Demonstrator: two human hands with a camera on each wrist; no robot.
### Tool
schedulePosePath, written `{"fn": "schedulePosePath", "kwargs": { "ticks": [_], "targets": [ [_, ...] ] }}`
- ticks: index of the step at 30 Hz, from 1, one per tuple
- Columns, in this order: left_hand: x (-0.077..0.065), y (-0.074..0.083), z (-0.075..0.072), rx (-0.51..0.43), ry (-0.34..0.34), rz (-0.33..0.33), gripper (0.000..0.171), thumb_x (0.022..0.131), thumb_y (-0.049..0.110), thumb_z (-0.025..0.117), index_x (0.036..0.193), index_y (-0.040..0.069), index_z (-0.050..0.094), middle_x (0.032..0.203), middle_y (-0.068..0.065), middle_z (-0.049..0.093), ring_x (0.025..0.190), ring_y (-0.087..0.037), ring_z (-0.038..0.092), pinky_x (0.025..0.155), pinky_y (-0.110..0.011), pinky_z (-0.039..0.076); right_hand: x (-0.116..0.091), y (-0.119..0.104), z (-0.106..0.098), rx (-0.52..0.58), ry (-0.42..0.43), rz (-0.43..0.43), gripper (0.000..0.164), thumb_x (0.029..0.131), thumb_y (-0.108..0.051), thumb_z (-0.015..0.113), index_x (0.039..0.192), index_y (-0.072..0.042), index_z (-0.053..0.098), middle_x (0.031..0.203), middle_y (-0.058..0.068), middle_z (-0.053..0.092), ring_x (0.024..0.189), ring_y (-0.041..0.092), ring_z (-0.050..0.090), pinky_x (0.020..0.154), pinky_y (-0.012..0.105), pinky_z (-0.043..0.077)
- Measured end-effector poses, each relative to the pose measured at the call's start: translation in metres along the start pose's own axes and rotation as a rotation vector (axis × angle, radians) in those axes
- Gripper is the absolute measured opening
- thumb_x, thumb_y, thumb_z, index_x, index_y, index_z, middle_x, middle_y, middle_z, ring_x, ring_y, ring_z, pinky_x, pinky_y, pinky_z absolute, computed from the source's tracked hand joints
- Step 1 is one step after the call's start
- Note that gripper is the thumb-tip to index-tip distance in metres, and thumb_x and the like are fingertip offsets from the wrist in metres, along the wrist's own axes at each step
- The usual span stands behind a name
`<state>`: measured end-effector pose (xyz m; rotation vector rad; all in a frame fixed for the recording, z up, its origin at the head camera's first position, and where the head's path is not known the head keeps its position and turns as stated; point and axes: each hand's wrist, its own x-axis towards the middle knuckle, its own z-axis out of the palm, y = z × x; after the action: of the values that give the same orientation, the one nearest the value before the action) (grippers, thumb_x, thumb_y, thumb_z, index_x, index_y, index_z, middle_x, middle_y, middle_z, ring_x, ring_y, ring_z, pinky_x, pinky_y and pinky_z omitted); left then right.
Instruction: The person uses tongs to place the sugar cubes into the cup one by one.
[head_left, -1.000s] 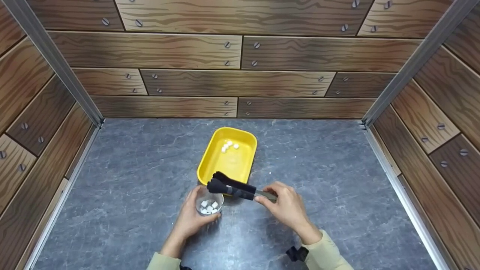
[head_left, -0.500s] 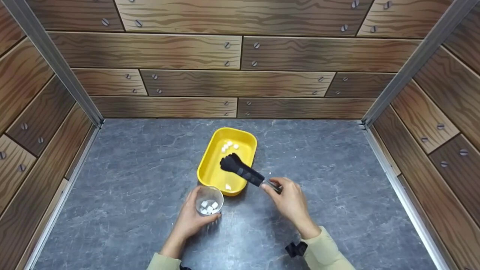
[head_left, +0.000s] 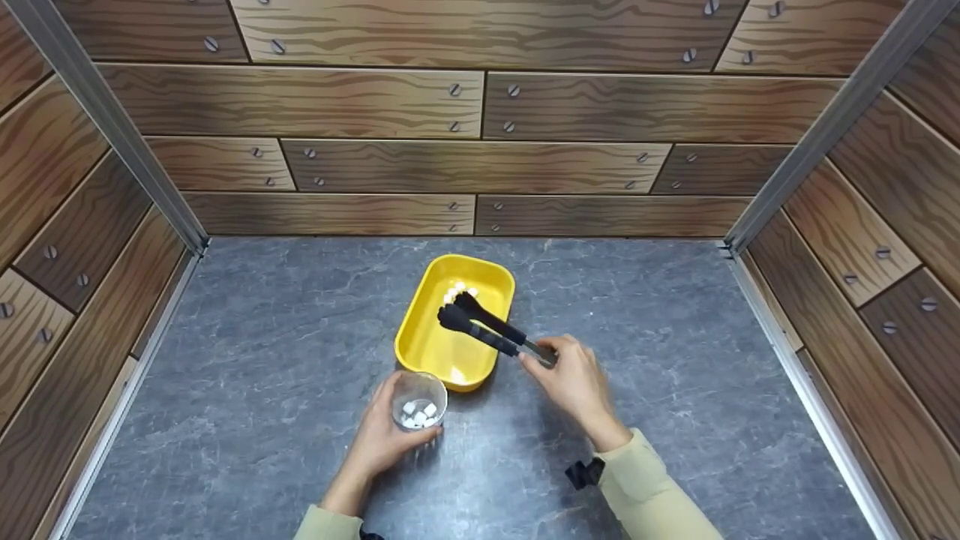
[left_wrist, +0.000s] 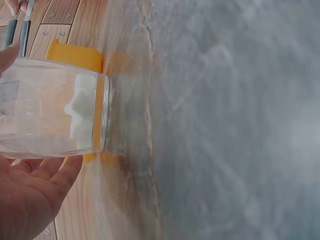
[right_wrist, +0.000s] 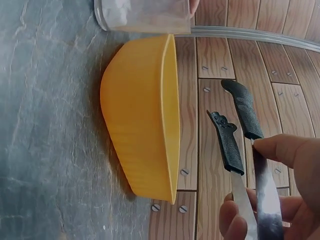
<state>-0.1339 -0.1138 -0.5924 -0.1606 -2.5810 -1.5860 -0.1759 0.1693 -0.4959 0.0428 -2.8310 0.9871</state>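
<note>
My left hand (head_left: 381,431) grips a clear cup (head_left: 419,391) that stands on the table at the near end of a yellow tray (head_left: 409,343). Several white cubes (left_wrist: 82,110) lie at the bottom of the cup. My right hand (head_left: 576,380) pinches the metal arms of black-tipped tongs (head_left: 480,330) between thumb and fingers. The tongs' heads are spread apart above the tray, with nothing between them in the right wrist view. Several more white cubes (head_left: 459,288) lie at the tray's far end, partly hidden behind the tongs in the head view.
A grey marbled tabletop (head_left: 285,360) carries everything. Wood-patterned panels (head_left: 480,165) close off the back and both sides, with metal strips (head_left: 795,367) along the side edges. A black wrist camera (head_left: 583,474) sits at the right cuff.
The tongs have moved from over the cup to above the tray's far half, closing on the way and now spread again. The left hand and cup have stayed still.
</note>
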Motion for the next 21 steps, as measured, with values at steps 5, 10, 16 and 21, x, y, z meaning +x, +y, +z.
{"fn": "schedulePosePath", "kwargs": {
  "ticks": [5,10,16,21],
  "targets": [
    [0.000,0.000,0.000,-0.001,0.001,-0.004,0.106,0.059,0.034,0.094,0.143,-0.001,0.040,0.140,-0.023,0.045,0.126,-0.041,0.046,0.107,-0.056,0.035,0.009,-0.002,0.003,-0.070,0.017,-0.007,0.037,0.082,-0.041,0.078,0.103,-0.011,0.076,0.092,0.004,0.066,0.065,0.014,0.054,0.050,0.031,0.045],
    [0.000,-0.001,0.000,-0.005,0.000,0.005,0.106,0.059,0.034,0.094,0.143,-0.001,0.041,0.141,-0.023,0.045,0.126,-0.041,0.046,0.107,-0.056,0.034,0.016,-0.004,0.007,-0.177,0.046,-0.046,0.038,0.079,-0.044,0.079,0.100,-0.012,0.076,0.093,0.004,0.068,0.065,0.016,0.057,0.048,0.032,0.046],
    [0.001,-0.002,-0.001,-0.003,0.001,0.028,0.106,0.058,0.039,0.094,0.142,0.000,0.042,0.139,-0.021,0.047,0.125,-0.039,0.047,0.106,-0.055,0.036,0.022,-0.004,0.015,-0.291,0.087,-0.133,0.040,0.077,-0.044,0.081,0.099,-0.011,0.075,0.089,0.004,0.067,0.065,0.022,0.061,0.048,0.035,0.047],
    [0.001,-0.003,0.000,-0.008,0.003,0.032,0.106,0.058,0.039,0.094,0.141,-0.001,0.042,0.139,-0.021,0.047,0.124,-0.039,0.048,0.106,-0.055,0.036,0.027,-0.004,0.021,-0.353,0.153,-0.230,0.039,0.075,-0.042,0.083,0.093,-0.009,0.074,0.083,0.005,0.065,0.061,0.025,0.060,0.044,0.037,0.046]
  ]
}}
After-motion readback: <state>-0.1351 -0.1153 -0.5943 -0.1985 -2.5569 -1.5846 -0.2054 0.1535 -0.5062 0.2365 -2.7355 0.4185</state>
